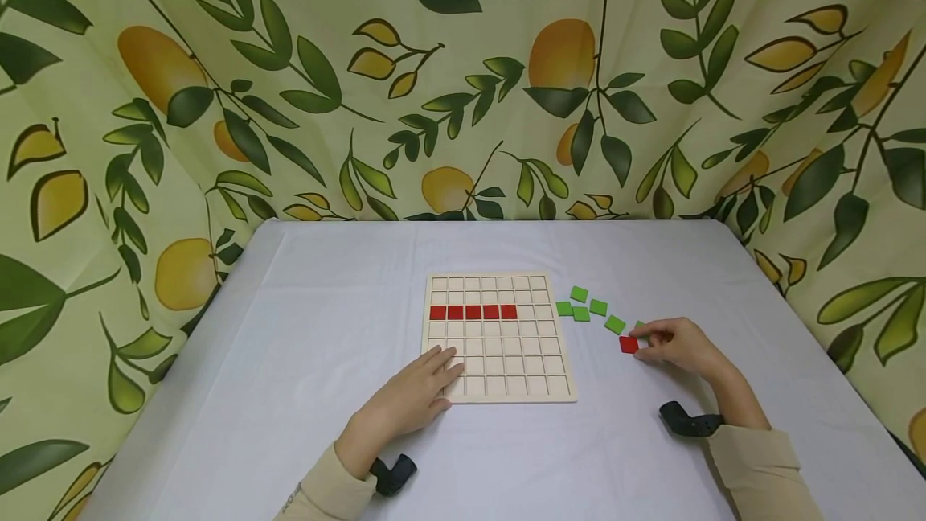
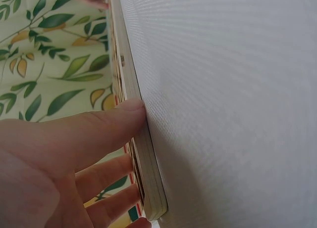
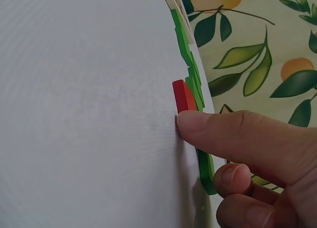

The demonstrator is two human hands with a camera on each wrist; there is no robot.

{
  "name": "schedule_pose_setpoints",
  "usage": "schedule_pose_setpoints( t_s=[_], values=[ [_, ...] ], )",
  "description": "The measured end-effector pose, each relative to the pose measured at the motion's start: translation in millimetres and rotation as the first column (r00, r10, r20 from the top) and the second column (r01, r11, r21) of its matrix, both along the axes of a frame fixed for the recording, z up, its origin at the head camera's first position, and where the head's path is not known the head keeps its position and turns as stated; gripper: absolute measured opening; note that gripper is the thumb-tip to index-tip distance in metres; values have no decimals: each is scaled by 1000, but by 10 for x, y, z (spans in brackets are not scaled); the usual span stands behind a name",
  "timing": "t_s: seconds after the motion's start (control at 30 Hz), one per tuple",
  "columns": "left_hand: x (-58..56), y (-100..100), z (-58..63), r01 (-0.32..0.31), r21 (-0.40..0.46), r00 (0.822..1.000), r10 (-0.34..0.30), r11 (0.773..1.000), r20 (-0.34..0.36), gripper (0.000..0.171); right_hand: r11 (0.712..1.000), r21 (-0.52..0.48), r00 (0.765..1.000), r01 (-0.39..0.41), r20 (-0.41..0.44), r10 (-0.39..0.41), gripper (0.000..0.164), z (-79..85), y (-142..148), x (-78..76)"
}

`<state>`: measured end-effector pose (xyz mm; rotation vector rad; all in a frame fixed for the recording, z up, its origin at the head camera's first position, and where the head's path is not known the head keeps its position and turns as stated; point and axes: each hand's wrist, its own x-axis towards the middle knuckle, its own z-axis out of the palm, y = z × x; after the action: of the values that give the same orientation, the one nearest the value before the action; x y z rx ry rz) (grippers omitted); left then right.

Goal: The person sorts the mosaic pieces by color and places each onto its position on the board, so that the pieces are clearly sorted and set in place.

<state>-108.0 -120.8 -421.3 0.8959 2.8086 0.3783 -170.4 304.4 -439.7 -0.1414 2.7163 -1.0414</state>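
Observation:
A pale wooden grid board [image 1: 499,344] lies on the table, with a row of red square tiles [image 1: 473,313] in its third row from the back. My left hand [image 1: 412,392] rests on the board's front left corner, fingers extended over the squares. In the left wrist view the thumb [image 2: 99,134] touches the board's edge [image 2: 148,168]. To the right of the board, my right hand [image 1: 680,344] pinches a red tile [image 1: 628,344] between thumb and fingers. The right wrist view shows this red tile [image 3: 183,95] at the thumb tip, close over the white cloth.
Several green tiles [image 1: 598,307] lie scattered between the board and the right hand, one partly hidden by its fingers. White cloth [image 1: 325,304] covers the table. A leaf-and-fruit patterned curtain [image 1: 463,103] hangs behind and at both sides.

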Motion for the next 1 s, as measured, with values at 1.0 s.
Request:
schedule_pose_setpoints(
  t_s=[1.0],
  values=[
    [-19,-3,-34,4,-25,1000,-4,1000,-15,50,1000,-28,999,-5,-43,4,29,-16,-38,-28]
  ],
)
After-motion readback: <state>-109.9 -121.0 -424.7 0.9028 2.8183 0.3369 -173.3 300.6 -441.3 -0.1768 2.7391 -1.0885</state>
